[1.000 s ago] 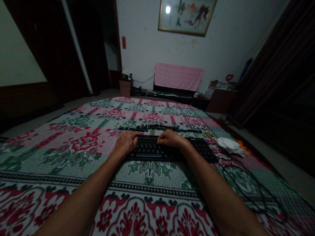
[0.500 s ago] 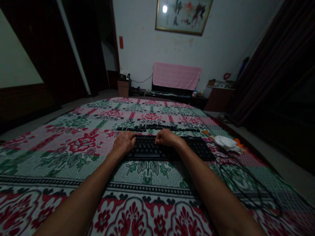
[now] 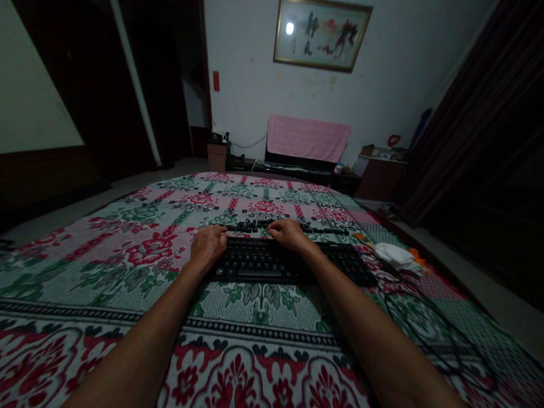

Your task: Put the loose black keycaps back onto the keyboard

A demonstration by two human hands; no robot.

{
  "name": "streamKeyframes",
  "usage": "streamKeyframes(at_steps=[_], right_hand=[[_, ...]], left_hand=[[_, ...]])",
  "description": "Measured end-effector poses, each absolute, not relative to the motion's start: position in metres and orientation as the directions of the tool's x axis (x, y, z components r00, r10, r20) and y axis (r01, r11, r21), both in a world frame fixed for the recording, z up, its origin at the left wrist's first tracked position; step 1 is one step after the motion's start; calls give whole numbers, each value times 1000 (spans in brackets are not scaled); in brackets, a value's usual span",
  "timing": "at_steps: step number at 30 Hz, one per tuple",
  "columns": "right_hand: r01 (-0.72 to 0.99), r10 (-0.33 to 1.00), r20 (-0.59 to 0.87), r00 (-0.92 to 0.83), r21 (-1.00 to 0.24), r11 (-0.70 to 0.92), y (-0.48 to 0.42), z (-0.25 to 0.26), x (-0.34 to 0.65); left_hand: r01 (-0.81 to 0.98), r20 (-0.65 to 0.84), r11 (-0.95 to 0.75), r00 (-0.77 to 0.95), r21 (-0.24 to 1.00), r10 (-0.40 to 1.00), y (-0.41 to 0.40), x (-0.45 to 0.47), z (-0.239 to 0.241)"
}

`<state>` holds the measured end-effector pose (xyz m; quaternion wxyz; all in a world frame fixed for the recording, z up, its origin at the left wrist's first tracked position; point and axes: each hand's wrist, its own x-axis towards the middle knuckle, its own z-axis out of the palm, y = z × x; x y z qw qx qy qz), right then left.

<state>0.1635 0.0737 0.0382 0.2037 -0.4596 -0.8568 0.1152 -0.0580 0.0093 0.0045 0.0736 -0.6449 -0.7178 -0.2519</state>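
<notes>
A black keyboard (image 3: 250,263) lies on the flowered bed cover, its long side facing me. My left hand (image 3: 208,246) grips its far left corner, fingers curled and thumb along the edge. Just past the keyboard's far edge, my right hand (image 3: 289,233) is closed in a pinch beside the loose black keycaps (image 3: 249,228). Whatever is between those fingertips is too small and dark to make out. The keycaps lie in a rough row behind the keyboard, partly hidden by my right hand, which also shades part of the keys.
Right of the keyboard lie a brush (image 3: 363,239), a crumpled white cloth (image 3: 395,256) and an orange item (image 3: 419,260). A black cable (image 3: 442,323) loops over the bed cover (image 3: 140,249). A pink towel (image 3: 308,137) hangs over a screen by the far wall.
My right hand has shifted from above the keys to the keycap row beyond the keyboard. My left hand stays at the left corner. The whole view has tilted up slightly.
</notes>
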Motion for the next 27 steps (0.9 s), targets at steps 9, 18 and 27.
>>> streamKeyframes(at_steps=[9, 18, 27], right_hand=[[787, 839, 218, -499, -291, 543, 106, 13, 126], [819, 867, 194, -459, -287, 498, 113, 4, 115], [835, 889, 210, -408, -308, 456, 117, 2, 113]], left_hand=[[947, 332, 74, -182, 312, 925, 9, -59, -2], [964, 359, 55, -149, 259, 922, 9, -54, -5], [964, 345, 66, -157, 259, 925, 10, -53, -4]])
